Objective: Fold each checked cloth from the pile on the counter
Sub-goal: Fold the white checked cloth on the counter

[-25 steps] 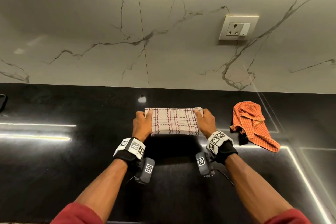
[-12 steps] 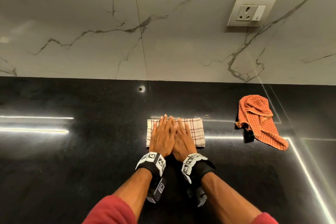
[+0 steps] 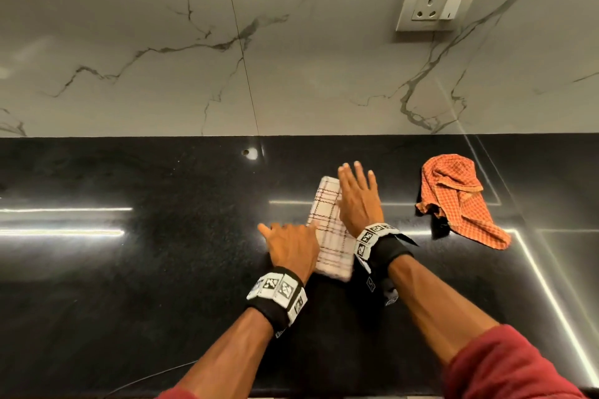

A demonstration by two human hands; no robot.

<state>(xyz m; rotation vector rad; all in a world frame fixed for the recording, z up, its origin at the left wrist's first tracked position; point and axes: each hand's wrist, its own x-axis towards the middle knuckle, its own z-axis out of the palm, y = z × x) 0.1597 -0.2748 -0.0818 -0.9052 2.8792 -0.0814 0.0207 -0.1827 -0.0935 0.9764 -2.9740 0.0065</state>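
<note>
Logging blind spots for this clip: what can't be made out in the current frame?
Head view, white checked cloth: right edge hidden under right hand.
Head view, same cloth: left edge partly covered by left hand.
Head view, dark thing beneath orange cloth: mostly covered, unidentifiable.

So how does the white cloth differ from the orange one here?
The white cloth is folded into a flat rectangle; the orange cloth lies crumpled. The left hand and right hand touch the white cloth; the orange cloth lies untouched. White has sparse dark lines, orange a fine check. Both rest on the counter.
</note>
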